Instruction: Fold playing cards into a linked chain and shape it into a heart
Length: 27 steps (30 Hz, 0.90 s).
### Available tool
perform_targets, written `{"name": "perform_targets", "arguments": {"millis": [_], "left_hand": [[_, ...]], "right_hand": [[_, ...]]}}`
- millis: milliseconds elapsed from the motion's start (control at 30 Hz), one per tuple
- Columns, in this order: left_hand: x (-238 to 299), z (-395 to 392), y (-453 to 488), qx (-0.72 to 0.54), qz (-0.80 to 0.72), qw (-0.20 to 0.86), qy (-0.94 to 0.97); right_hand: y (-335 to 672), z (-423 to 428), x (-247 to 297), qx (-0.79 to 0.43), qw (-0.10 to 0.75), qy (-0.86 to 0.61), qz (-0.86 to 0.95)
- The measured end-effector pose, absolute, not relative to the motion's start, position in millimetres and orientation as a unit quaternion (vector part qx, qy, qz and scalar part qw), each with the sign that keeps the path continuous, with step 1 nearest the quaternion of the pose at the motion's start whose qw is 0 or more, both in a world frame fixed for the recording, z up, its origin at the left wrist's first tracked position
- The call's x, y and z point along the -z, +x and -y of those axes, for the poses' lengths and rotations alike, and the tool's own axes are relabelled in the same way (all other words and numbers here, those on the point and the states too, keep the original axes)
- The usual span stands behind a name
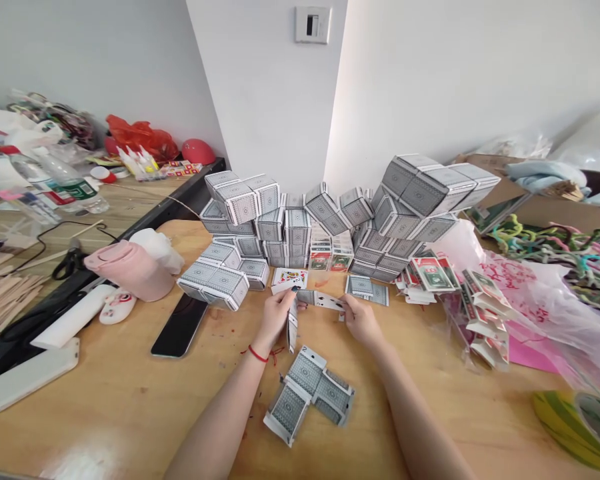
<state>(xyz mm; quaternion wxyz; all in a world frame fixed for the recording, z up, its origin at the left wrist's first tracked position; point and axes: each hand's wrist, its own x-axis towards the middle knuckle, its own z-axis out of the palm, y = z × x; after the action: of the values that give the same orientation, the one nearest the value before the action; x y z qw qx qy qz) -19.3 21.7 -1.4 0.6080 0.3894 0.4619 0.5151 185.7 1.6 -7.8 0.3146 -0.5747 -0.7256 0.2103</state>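
My left hand, with a red string on the wrist, pinches folded playing cards above the middle of the table. From the other side my right hand grips the end of a playing card whose face shows black pips. That card reaches across to the cards in my left hand; whether they are joined I cannot tell. Nearer to me lies a flat group of interlocked grey-backed cards. Just beyond my hands are a face-up court card and some grey-backed cards.
Boxes folded from cards are stacked at left and right. Red-green card packs sit at right, near a roll of tape. A black phone, pink bottle and white mouse lie left.
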Motion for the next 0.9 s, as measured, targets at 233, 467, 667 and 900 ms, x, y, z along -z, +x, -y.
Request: {"name": "perform_targets", "arguments": {"millis": [233,467,667,900], "left_hand": [[-1,-21,-20,-0.490,-0.488,0.580,0.431],[-2,-19,-17,-0.488,-0.494,0.578,0.430],[0,-14,-12,-0.476,-0.472,0.606,0.429],[3,-13,-9,-0.477,-0.470,0.605,0.431]], "right_hand": [[186,0,9,-0.215,0.316,-0.558,0.736],[174,5,10,-0.186,0.316,-0.575,0.731],[164,6,11,-0.185,0.303,-0.571,0.740],[158,5,13,-0.191,0.302,-0.585,0.729]]}}
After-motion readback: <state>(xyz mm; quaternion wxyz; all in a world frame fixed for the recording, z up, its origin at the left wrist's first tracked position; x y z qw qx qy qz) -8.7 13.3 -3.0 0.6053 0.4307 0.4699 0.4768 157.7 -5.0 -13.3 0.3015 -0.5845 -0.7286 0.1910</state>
